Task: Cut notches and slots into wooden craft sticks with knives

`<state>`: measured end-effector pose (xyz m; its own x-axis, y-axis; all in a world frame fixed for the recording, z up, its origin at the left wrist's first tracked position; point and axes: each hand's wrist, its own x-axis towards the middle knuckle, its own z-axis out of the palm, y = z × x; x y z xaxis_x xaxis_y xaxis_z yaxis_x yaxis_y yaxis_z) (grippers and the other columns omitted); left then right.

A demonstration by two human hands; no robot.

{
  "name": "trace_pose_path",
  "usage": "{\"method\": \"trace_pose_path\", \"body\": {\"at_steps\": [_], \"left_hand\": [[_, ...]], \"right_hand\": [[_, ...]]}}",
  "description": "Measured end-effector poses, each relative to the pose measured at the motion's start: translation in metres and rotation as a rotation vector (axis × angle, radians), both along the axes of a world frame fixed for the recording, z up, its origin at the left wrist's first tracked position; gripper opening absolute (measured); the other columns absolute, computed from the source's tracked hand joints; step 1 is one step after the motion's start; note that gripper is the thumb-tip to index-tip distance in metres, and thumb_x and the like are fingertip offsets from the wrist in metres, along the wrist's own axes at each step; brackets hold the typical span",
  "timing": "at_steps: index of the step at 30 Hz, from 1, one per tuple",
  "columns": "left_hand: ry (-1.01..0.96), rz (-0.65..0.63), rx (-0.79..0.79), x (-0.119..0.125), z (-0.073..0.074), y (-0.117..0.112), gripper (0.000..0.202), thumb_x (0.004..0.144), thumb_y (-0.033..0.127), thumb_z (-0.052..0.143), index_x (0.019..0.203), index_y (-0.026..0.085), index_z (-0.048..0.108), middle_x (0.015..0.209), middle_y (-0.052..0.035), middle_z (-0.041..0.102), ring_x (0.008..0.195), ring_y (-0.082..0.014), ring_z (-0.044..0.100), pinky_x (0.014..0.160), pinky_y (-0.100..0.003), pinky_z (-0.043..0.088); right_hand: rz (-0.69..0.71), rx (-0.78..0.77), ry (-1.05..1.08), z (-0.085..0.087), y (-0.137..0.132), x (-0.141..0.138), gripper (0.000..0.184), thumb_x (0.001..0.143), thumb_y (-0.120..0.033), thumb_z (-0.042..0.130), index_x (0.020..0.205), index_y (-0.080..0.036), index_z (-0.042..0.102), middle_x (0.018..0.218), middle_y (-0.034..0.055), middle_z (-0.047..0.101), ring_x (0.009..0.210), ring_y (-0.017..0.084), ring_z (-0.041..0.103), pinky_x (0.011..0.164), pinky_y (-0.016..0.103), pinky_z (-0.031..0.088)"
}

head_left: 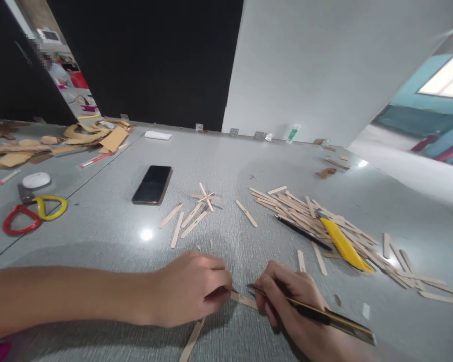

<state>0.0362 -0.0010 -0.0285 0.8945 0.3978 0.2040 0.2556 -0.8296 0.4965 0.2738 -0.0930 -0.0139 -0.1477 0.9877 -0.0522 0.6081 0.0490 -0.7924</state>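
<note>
My left hand (196,289) is closed at the near middle of the table, its fingers pinching the left end of a flat wooden craft stick (243,300). A small notch or mark shows on that stick. In my right hand (298,301) is a slim black-and-gold craft knife (324,315), its dark pointed tip just above the stick. My right fingertips are close to the stick's right end. Below my left hand lies another craft stick (192,339). Several short sticks (176,229) and a star-shaped piece made of crossed sticks (207,196) lie beyond my hands.
A large pile of craft sticks (292,206) spreads on the right, with a black pen (302,232) and a yellow cutter (343,244). Leftward are a phone (153,185), scissors (22,220), a white mouse (36,180) and cardboard scraps (86,134). An upright panel (287,65) borders the back.
</note>
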Motion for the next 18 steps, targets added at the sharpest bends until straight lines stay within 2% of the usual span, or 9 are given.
{"method": "trace_pose_path", "body": {"at_steps": [5,8,10,11,12,14,16,18], "left_hand": [[-0.047,0.039,-0.003,0.001,-0.007,-0.006,0.01,0.096,0.018,0.059,0.087,0.017,0.064,0.081,-0.0006,0.066,0.069,-0.0152,0.061,0.062,-0.029,0.043],[-0.079,0.033,-0.056,0.001,-0.002,-0.001,0.014,0.1,0.025,0.057,0.09,0.017,0.065,0.081,-0.0017,0.066,0.069,-0.0156,0.06,0.063,-0.029,0.044],[-0.107,0.03,-0.084,0.0,0.004,0.009,0.016,0.102,0.029,0.054,0.1,0.017,0.066,0.086,-0.004,0.068,0.077,-0.018,0.062,0.072,-0.031,0.049],[-0.109,0.011,-0.089,0.0,0.008,0.015,0.017,0.102,0.03,0.055,0.106,0.017,0.066,0.092,-0.0058,0.07,0.087,-0.0206,0.064,0.082,-0.035,0.051],[-0.104,-0.041,-0.077,0.0,0.011,0.021,0.023,0.102,0.034,0.059,0.118,0.018,0.065,0.106,-0.0081,0.072,0.103,-0.0245,0.064,0.095,-0.042,0.049],[-0.051,-0.149,-0.065,-0.001,0.015,0.033,0.044,0.101,0.036,0.062,0.143,0.024,0.056,0.14,-0.0104,0.064,0.131,-0.0307,0.055,0.114,-0.053,0.039],[0.009,-0.214,-0.032,-0.001,0.017,0.039,0.054,0.1,0.042,0.065,0.151,0.029,0.051,0.157,-0.0105,0.052,0.145,-0.0384,0.044,0.12,-0.066,0.028],[0.07,-0.253,-0.006,0.0,0.016,0.04,0.054,0.099,0.044,0.065,0.151,0.033,0.053,0.164,-0.01,0.044,0.151,-0.0458,0.035,0.12,-0.077,0.018]], "right_hand": [[-0.032,-0.061,0.064,0.001,-0.004,-0.008,0.049,0.113,-0.051,0.036,0.077,-0.024,0.055,0.064,-0.0024,0.064,0.052,0.012,0.057,0.056,0.027,0.044],[-0.038,-0.082,0.112,0.0,-0.002,-0.008,0.049,0.113,-0.053,0.037,0.078,-0.023,0.055,0.067,-0.0009,0.066,0.053,0.012,0.06,0.053,0.026,0.043],[-0.042,-0.086,0.134,0.0,0.001,-0.007,0.05,0.112,-0.054,0.037,0.077,-0.023,0.055,0.068,-0.0007,0.067,0.052,0.011,0.061,0.05,0.026,0.042],[-0.044,-0.085,0.14,0.001,0.002,-0.007,0.051,0.112,-0.055,0.037,0.076,-0.023,0.054,0.067,-0.001,0.067,0.05,0.011,0.061,0.049,0.025,0.042],[-0.048,-0.082,0.147,0.001,0.004,-0.007,0.052,0.112,-0.056,0.037,0.076,-0.023,0.054,0.066,-0.0011,0.066,0.048,0.01,0.06,0.047,0.025,0.042],[-0.047,-0.083,0.151,0.003,0.008,-0.006,0.053,0.112,-0.056,0.037,0.075,-0.023,0.054,0.063,-0.0019,0.065,0.044,0.009,0.058,0.045,0.025,0.041],[-0.036,-0.091,0.132,0.004,0.01,-0.006,0.053,0.112,-0.056,0.036,0.075,-0.023,0.054,0.06,-0.0024,0.064,0.043,0.009,0.056,0.043,0.025,0.038],[-0.009,-0.102,0.1,0.004,0.012,-0.006,0.053,0.112,-0.056,0.035,0.076,-0.023,0.055,0.059,-0.0027,0.064,0.044,0.009,0.057,0.044,0.025,0.04]]}}
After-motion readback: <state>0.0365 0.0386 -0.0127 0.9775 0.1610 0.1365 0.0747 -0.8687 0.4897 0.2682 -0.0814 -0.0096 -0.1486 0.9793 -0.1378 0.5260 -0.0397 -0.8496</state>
